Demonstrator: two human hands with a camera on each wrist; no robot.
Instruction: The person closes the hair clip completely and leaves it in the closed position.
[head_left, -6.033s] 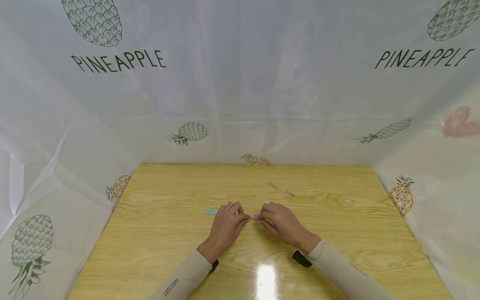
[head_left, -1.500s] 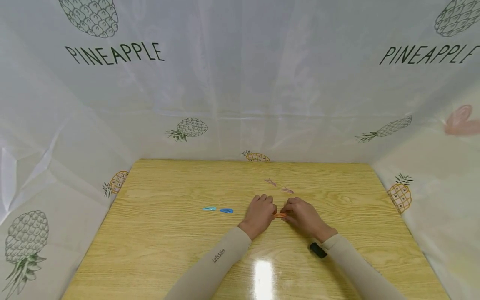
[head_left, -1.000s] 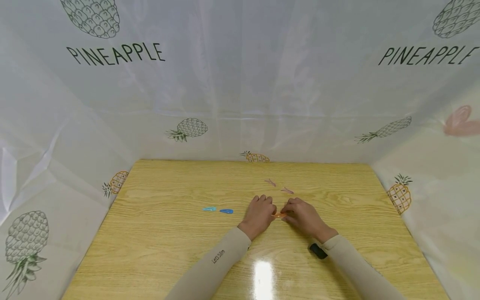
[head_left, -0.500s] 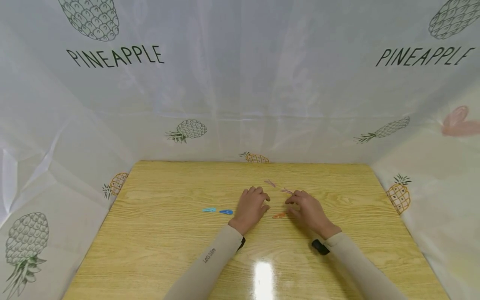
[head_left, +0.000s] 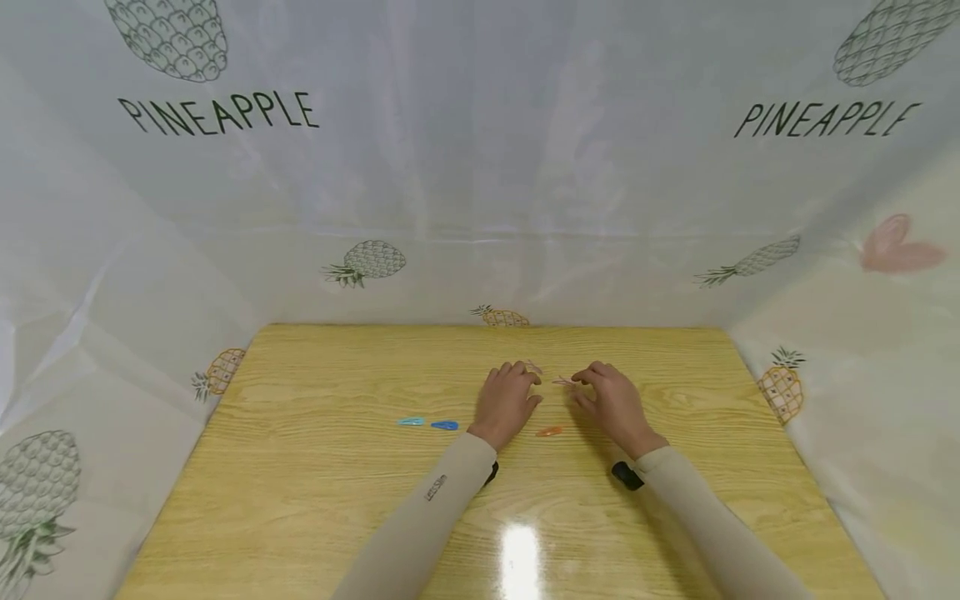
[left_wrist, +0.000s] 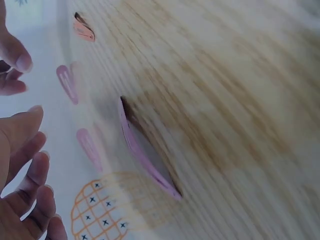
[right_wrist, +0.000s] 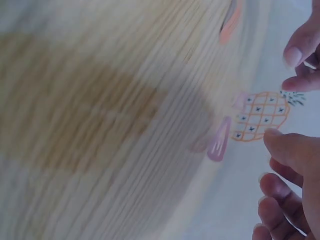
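Note:
My left hand [head_left: 504, 404], fingers loosely bent, hovers over the table with nothing in its grasp. Opposite it, my right hand [head_left: 611, 404] has thumb and fingers apart, fingertips beside a pink hair clip [head_left: 564, 381]; contact is unclear. A second pink hair clip [head_left: 533, 367] lies farther back, by the left fingertips. An orange hair clip [head_left: 549, 431] rests between and below the hands. Left of them lie a light blue clip [head_left: 411, 422] and a blue clip [head_left: 445, 425]. The left wrist view shows another pink-purple clip [left_wrist: 145, 157] up close, hidden in the head view.
The wooden table [head_left: 315, 500] reaches back to a white curtain [head_left: 465, 167] printed with pineapples, which also hangs along both sides. A bright light reflection lies on the table near the front.
Six seconds ago both hands worked together over a pink and an orange clip. The orange clip was later released onto the table. Both hands have since separated and moved back towards the two rear pink clips.

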